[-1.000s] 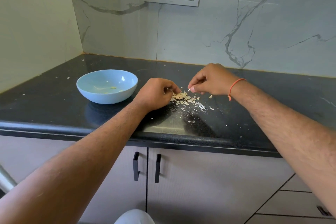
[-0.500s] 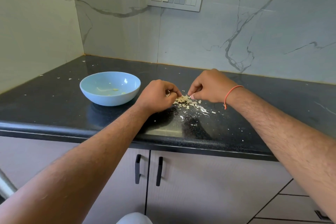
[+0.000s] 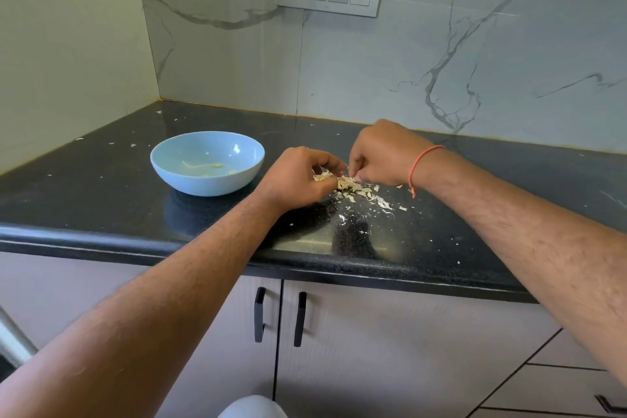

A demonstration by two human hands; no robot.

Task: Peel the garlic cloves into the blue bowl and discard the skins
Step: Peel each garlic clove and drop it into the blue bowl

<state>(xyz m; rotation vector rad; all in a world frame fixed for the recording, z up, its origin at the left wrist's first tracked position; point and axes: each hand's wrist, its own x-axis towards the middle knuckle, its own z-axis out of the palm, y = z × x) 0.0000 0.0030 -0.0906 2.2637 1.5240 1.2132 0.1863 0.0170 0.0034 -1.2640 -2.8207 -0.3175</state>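
Both hands are working over the skins [image 3: 353, 185] on the desk [image 3: 101, 200], left hand [image 3: 298, 176] pinching papery bits, right hand [image 3: 380, 154] curled fingertips-down, with the blue bowl [image 3: 207, 163] lying just left of the left hand.

Blue bowl [image 3: 176, 163] upright on counter w/ few pale garlic bits [image 3: 218, 165] inside, skin pile [image 3: 353, 187] just right

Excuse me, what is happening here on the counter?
A person is working with garlic skins on the black counter. Both the left hand and the right hand are curled down over the pile of skins, apparently picking at it. The blue bowl beside them holds only a few small bits.
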